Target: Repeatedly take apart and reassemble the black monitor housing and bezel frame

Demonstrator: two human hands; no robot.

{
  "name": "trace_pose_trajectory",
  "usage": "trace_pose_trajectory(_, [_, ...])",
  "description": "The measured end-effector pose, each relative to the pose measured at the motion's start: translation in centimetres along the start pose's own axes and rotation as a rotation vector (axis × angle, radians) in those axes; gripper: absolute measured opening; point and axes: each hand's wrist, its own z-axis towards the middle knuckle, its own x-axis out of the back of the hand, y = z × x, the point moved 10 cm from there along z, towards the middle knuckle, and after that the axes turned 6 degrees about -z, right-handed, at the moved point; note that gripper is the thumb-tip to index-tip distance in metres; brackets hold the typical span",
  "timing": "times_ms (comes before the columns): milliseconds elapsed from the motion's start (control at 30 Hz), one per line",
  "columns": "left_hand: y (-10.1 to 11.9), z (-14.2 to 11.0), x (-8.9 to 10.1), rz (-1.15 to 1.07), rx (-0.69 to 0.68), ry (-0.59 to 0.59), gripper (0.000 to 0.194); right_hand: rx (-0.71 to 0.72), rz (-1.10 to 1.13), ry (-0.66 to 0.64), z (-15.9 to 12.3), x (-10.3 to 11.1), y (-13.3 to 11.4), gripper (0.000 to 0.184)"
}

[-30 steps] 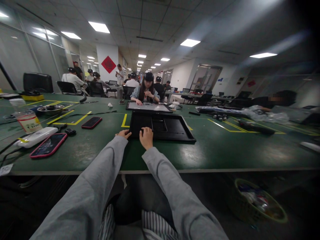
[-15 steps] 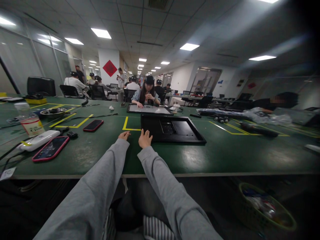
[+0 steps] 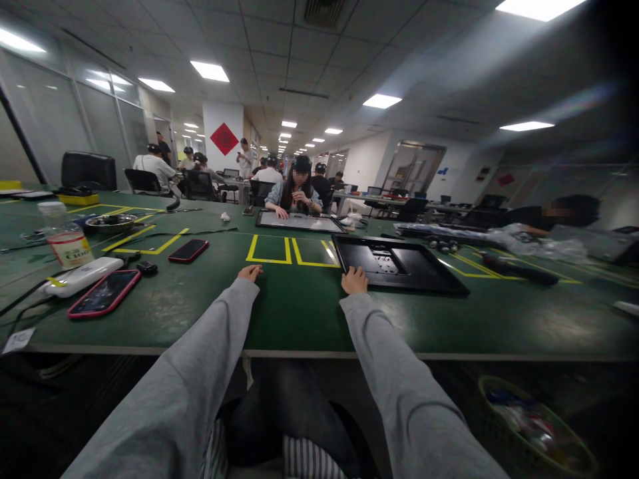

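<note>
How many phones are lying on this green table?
2 clearly: one pink-edged phone beside the white device, another dark phone farther back, left of the left hand. One small object beyond is too tiny to tell; others may be hidden.

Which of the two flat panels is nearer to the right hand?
The black panel, its near left corner at the right hand; the grey panel lies farther back.

Lit ceiling panels (image 3: 210, 71); glass partition (image 3: 54, 103) left; red diamond (image 3: 224, 138) on white pillar (image 3: 235, 114); black chair (image 3: 88, 171) near partition
</note>
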Motion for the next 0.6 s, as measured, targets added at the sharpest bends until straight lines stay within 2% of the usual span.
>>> trace_pose_trajectory(67, [0.1,-0.2,0.0,-0.001,0.008,-0.012,0.033,-0.022,-0.006,0.017,0.5,0.4,1.8,0.044])
trace_pose_trajectory(167, [0.0,-0.2,-0.1,-0.004,0.025,-0.025,0.029,-0.036,-0.012,0.02,0.9,0.5,3.3,0.04])
trace_pose_trajectory(433, [-2.2,0.7,-1.1,0.004,0.061,-0.053,0.026,0.022,-0.038,0.011,2.0,-0.2,4.2,0.039])
trace_pose_trajectory(600, [-3.5,1.5,-1.7,0.031,0.051,-0.089,0.027,0.014,-0.047,0.248,2.1,2.3,4.7,0.046])
